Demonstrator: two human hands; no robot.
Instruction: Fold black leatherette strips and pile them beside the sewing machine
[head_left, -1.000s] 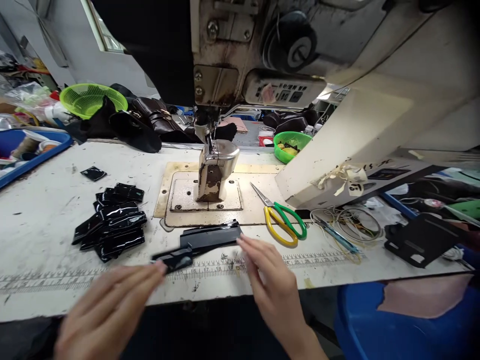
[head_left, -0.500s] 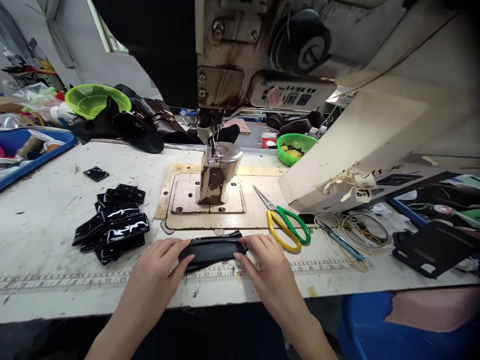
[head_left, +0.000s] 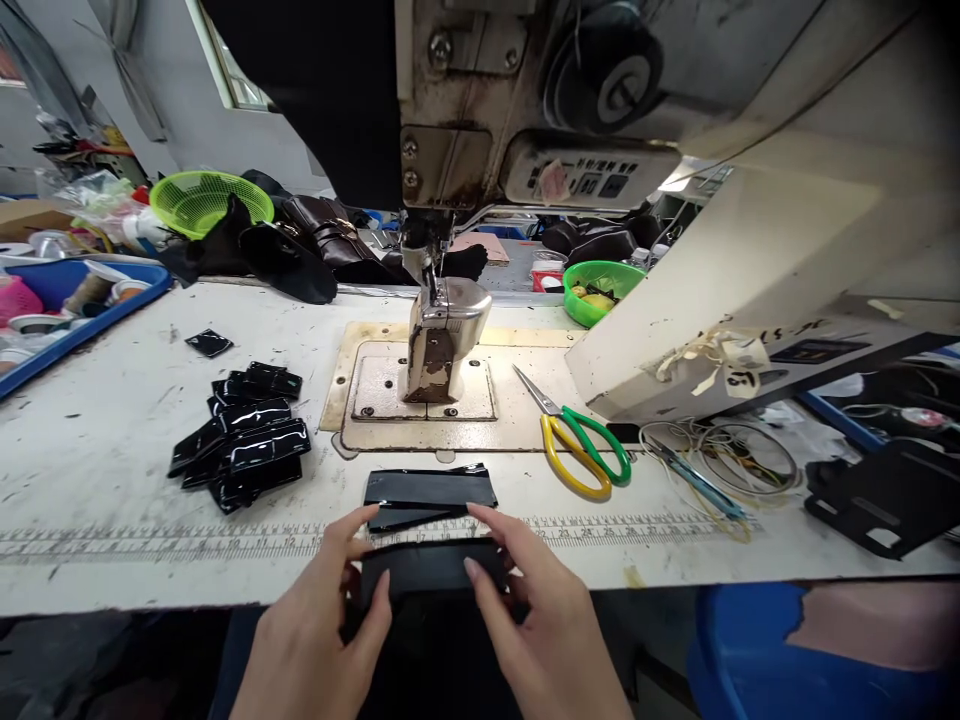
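Observation:
Between my two hands is a black rectangular strip (head_left: pixel 431 570), held near the table's front edge. My left hand (head_left: pixel 330 590) grips its left end with thumb in front and fingers behind. At the other end my right hand (head_left: pixel 529 590) pinches it the same way. Just beyond lie more black strips (head_left: pixel 427 488), stacked loosely on the table beside the printed ruler (head_left: pixel 592 530). Farther left is a pile of glossy black folded pieces (head_left: pixel 255 445), with one small black piece (head_left: pixel 209 343) apart from it.
A post-bed sewing machine (head_left: pixel 442 340) stands ahead. Scissors (head_left: pixel 577 440) with yellow and green handles lie right of its base, near a blue thread snip (head_left: pixel 697 480) and tangled cord. A blue tray (head_left: pixel 142 290) sits far left; a blue bin (head_left: pixel 750 640) is below right.
Both hands have lifted one black strip off the stack and drawn it toward me, past the ruler. The other strips stayed on the table. The view has shifted slightly.

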